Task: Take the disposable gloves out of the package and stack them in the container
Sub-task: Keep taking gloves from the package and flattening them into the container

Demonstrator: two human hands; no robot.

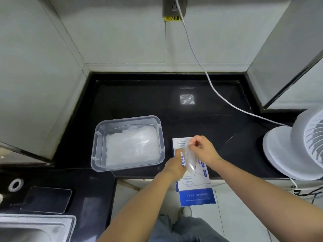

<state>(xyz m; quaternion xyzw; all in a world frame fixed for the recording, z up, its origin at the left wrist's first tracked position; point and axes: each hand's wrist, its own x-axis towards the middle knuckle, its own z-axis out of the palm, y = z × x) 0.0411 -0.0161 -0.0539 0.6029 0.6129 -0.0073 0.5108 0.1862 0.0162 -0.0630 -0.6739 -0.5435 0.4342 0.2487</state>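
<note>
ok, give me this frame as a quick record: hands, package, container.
left hand: rests on package's left edge, grip unclear
right hand: pinches clear glove, partly out of package
package: lies on counter, near end overhangs edge
container: left of package, open
stacked gloves: inside container

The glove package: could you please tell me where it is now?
Head view: the glove package lies right of centre, overhanging the front edge of the black counter, right of the clear container.
</note>
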